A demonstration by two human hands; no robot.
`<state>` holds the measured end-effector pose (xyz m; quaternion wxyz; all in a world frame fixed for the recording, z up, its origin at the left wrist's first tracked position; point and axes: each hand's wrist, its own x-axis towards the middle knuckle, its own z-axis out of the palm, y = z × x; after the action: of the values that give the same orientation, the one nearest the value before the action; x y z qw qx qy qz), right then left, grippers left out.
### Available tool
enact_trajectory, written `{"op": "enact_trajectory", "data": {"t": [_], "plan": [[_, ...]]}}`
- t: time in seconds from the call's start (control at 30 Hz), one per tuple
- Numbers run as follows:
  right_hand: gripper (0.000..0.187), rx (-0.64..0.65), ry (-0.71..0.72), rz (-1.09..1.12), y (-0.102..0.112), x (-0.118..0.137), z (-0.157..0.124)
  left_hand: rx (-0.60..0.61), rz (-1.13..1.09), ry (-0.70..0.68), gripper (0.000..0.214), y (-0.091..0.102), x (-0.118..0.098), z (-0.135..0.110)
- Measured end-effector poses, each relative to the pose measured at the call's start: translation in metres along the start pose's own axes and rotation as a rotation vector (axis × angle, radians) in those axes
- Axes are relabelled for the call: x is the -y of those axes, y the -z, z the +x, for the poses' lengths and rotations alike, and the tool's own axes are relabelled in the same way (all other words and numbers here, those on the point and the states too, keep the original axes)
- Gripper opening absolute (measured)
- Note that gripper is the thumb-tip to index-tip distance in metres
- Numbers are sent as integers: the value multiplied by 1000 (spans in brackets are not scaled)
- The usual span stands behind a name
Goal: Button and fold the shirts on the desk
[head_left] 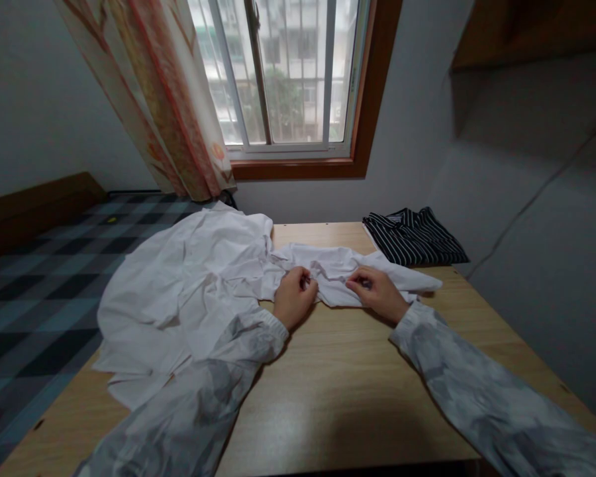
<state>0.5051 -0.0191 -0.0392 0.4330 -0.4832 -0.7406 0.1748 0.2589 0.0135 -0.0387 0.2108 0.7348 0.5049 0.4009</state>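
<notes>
The white shirt point(179, 271) lies rumpled on the tabletop point(318, 384), its body reaching past the left edge towards the checked bed point(40, 298), one sleeve point(335, 254) stretched rightward. The left hand point(295, 299) and right hand point(379, 293) both pinch that sleeve with narrowed fingers. Uneven pulling could deepen its creases; the overhanging body's weight might drag it askew, and a rightward tug could disturb the striped garment point(412, 238).

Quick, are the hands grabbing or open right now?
Left hand: curled at the white cloth; whether it's pinching cannot be told.
Right hand: curled at the cloth too; grip unclear.
</notes>
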Motion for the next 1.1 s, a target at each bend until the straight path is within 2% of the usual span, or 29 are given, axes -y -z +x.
{"op": "enact_trajectory", "data": {"t": [0.07,0.13,0.23,0.3,0.5,0.67,0.8,0.93,1.1], "plan": [[19,-64,-70,69,-6,1,0,-64,42,-66,12,1,-5,-3],[21,-103,-103,104,-13,2,-1,-69,95,-197,14,3,-12,-7],[22,-110,-106,156,-25,4,-4,62,161,-370,20,4,-22,-14],[21,-96,-104,189,-30,5,-5,123,188,-401,22,2,-26,-17],[23,-28,-97,241,-35,9,-6,177,185,-377,22,-1,-22,-13],[22,-36,-96,227,-35,13,-7,211,131,-335,17,-2,-16,-9],[19,-97,-66,142,-36,17,-6,262,113,-358,18,0,-14,-8],[20,-194,-88,56,-30,8,-1,287,46,-420,10,1,-15,-9],[22,-301,-124,-24,-1,-10,2,163,-170,-221,4,2,-12,-5]]}}
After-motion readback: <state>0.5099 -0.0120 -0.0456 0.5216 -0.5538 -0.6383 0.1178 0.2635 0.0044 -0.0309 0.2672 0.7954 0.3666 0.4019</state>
